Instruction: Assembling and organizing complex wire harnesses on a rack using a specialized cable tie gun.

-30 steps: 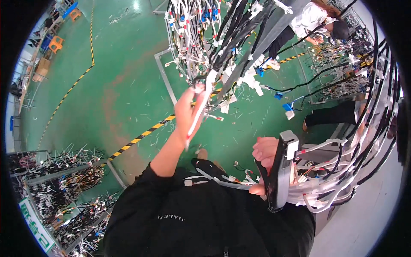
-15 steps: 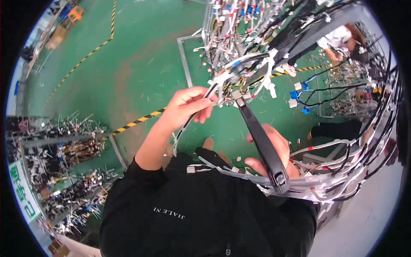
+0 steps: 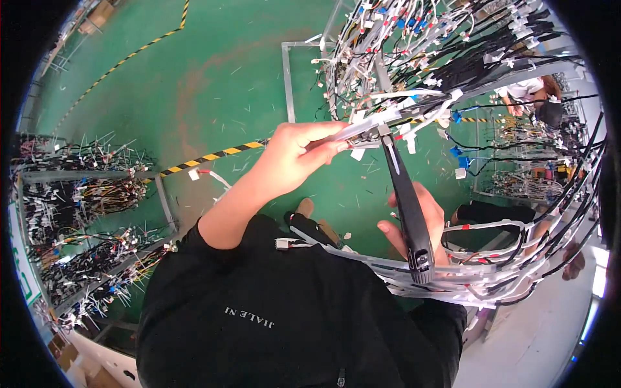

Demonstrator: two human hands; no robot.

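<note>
Wire bundle [image 3: 372, 123], one, flexible and pale-sleeved, is running near the lower edge of one grey metal frame [image 3: 289, 84]. Left hand [image 3: 291, 158] is pinching it; right hand [image 3: 424, 213] is gripping one rigid, black, tapered tool [image 3: 405, 194], whose nose is meeting the bundle.

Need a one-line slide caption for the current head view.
Left hand grips a whitish wire bundle; right hand holds a long black tool, its tip at the bundle, above green flooring.
</note>
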